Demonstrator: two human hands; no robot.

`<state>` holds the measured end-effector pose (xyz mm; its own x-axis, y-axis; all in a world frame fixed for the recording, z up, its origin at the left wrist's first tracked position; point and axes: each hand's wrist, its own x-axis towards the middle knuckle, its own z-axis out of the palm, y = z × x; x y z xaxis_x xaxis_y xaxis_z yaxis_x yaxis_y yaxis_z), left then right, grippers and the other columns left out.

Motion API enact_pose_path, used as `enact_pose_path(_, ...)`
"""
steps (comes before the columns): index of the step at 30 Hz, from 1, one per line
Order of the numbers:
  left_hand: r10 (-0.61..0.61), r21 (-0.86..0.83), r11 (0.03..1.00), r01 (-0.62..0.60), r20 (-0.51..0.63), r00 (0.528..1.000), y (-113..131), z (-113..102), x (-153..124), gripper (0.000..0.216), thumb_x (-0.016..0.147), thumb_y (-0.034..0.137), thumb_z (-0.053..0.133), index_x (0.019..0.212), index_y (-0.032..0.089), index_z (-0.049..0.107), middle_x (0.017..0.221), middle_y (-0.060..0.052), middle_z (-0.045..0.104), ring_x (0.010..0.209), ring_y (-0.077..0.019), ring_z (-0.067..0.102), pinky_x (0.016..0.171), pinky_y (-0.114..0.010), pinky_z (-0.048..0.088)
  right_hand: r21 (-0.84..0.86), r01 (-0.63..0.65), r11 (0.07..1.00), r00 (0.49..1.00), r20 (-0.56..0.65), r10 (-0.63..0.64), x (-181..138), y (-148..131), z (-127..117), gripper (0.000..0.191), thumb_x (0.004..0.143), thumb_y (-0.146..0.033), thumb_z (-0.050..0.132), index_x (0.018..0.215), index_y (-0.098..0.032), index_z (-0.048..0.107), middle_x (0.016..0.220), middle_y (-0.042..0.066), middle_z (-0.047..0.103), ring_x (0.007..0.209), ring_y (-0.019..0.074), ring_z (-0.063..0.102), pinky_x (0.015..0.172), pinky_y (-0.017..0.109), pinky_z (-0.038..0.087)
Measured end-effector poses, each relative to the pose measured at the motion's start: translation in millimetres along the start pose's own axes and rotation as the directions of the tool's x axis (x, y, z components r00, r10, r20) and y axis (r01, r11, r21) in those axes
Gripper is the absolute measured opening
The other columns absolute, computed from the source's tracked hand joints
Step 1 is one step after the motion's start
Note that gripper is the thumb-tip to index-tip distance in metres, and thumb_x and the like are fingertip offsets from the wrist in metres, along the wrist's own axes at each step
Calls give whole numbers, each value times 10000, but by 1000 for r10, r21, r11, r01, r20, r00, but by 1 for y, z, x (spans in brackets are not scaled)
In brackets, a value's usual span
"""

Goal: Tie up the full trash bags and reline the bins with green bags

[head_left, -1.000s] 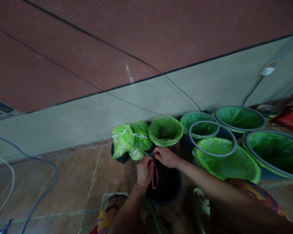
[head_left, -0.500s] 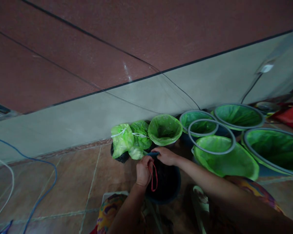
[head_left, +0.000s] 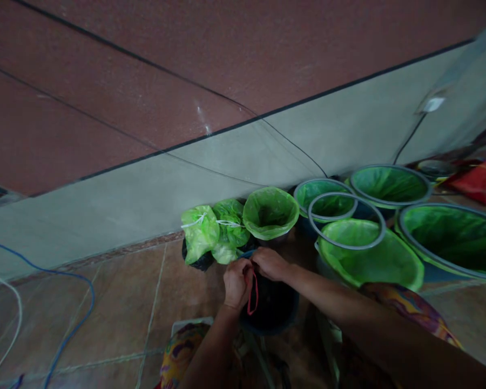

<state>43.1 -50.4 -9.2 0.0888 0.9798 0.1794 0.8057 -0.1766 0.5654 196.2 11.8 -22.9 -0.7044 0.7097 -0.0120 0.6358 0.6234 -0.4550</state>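
Note:
A dark bin [head_left: 295, 312] stands between my knees, its inside nearly black. My left hand [head_left: 236, 282] is closed over the bin's far left rim, and a loop of red cord [head_left: 256, 297] hangs from its fingers into the opening. Right against it, the fingers of my right hand [head_left: 270, 263] are pinched together at the far rim; what they grip is hidden. Just beyond my hands sit a bin with a light green liner [head_left: 272, 213] and two tied green bags [head_left: 200, 232], [head_left: 231, 227], with white ties around their necks.
On the right stand several larger bins with green liners [head_left: 391, 183]. A loose grey ring [head_left: 311, 224] lies across two of them. A wall [head_left: 125, 208] runs behind everything. Blue hose [head_left: 75, 329] and white hose [head_left: 18, 319] curve over the tiled floor [head_left: 117, 319] at left.
My right hand has slid left along the rim until its fingers meet my left hand. My left hand stays about where it was. The view has shifted slightly.

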Motion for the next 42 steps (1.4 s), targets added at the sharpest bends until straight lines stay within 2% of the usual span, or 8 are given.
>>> enact_pose_path(7, -59, -54, 997, 60, 10, 998, 0, 0, 2, 130, 813, 127, 538, 740, 206, 611, 722, 17, 623, 735, -133, 572, 723, -231, 411, -41, -18, 999, 999, -28, 17, -2, -4, 3, 214, 884, -167, 478, 925, -161, 687, 926, 110, 739, 902, 226, 667, 778, 302, 413)
enact_pose_path(15, -133, -279, 951, 133, 19, 991, 2, -2, 3, 155, 851, 245, 539, 712, 206, 596, 661, 40, 576, 646, -100, 559, 667, -195, 416, 364, -121, 923, 975, -134, 180, 0, -4, 17, 328, 740, -54, 492, 915, -159, 748, 918, 94, 769, 878, 210, 686, 797, 288, 451)
enact_pose_path(17, -133, -292, 947, 134, 23, 991, 1, -2, 2, 158, 853, 256, 541, 715, 205, 599, 650, 42, 566, 637, -99, 554, 658, -195, 412, 560, -147, 815, 962, -111, 249, 3, -2, 18, 358, 707, -48, 486, 885, -168, 772, 927, 79, 780, 886, 210, 693, 831, 303, 471)
enact_pose_path(20, -149, -302, 941, 155, 42, 988, 0, 0, 0, 155, 849, 259, 549, 715, 203, 601, 651, 40, 570, 626, -98, 552, 646, -198, 408, 846, -191, 499, 934, 0, 357, 7, -2, 15, 383, 632, -46, 499, 850, -174, 787, 885, 43, 786, 880, 204, 693, 847, 313, 493)
enact_pose_path(25, -163, -265, 948, 174, 65, 984, -2, 3, -3, 136, 836, 283, 588, 727, 205, 610, 642, 42, 587, 604, -102, 545, 633, -211, 398, 979, -203, -4, 842, 177, 510, 7, -8, 3, 238, 604, -101, 660, 792, -176, 783, 732, 6, 752, 735, 155, 658, 732, 275, 490)
enact_pose_path(33, -102, -219, 968, 120, 91, 991, -10, 6, -2, 135, 833, 252, 566, 708, 204, 579, 635, 36, 586, 619, -112, 565, 635, -222, 396, 963, -113, -244, 639, 259, 725, 10, -1, -19, 150, 683, -117, 705, 825, -160, 724, 665, -1, 709, 595, 84, 598, 570, 195, 419)
enact_pose_path(37, -74, -205, 975, 91, 90, 993, -13, 10, -1, 211, 837, 234, 548, 629, 201, 535, 661, 27, 579, 637, -111, 564, 654, -229, 395, 973, -206, -109, 605, 214, 767, 9, 7, -21, 133, 707, -126, 669, 831, -153, 710, 628, -7, 687, 557, 87, 571, 535, 196, 396)
enact_pose_path(42, -127, -137, 980, 146, 140, 982, -18, 9, -2, 208, 853, 211, 530, 646, 208, 515, 655, 26, 570, 617, -114, 545, 635, -231, 373, 688, -359, 631, 898, 71, 434, 0, 21, -28, 138, 675, -193, 721, 801, -182, 776, 676, 0, 718, 629, 131, 610, 581, 231, 405)
